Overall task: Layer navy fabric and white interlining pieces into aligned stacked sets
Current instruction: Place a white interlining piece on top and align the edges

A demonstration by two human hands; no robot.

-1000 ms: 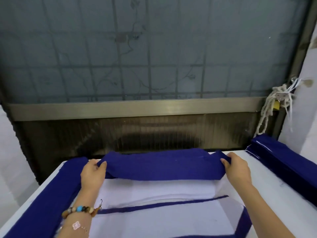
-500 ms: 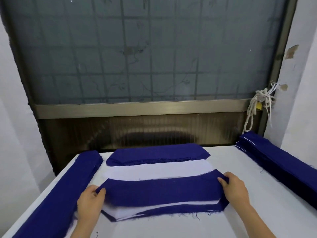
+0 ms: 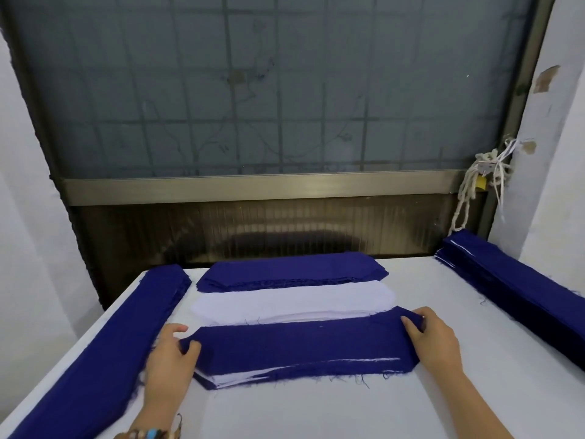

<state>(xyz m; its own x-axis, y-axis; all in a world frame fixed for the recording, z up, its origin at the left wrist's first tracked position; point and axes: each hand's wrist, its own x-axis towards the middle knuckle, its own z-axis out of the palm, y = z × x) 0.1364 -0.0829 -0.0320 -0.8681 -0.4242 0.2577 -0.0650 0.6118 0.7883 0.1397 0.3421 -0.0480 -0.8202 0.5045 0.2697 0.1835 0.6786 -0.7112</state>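
Observation:
A long navy fabric piece [image 3: 300, 345] lies on top of the near layered stack [image 3: 240, 378] of navy and white pieces. My left hand [image 3: 169, 365] pinches its left end between thumb and fingers. My right hand [image 3: 433, 339] pinches its right end. Behind it lies a pile of white interlining pieces [image 3: 294, 301], and further back a pile of navy pieces [image 3: 291, 269]. The top piece sits slightly askew, so white edges show along the stack's front.
The white table [image 3: 316, 410] holds a long navy stack [image 3: 104, 353] along its left edge and another navy stack [image 3: 512, 289] along its right. A window frame [image 3: 259, 186] and a dark panel stand just behind. White cord [image 3: 474, 188] hangs at the back right.
Both hands carried the navy piece from the far navy pile toward me and set it down on the near stack. The view tilted down slightly.

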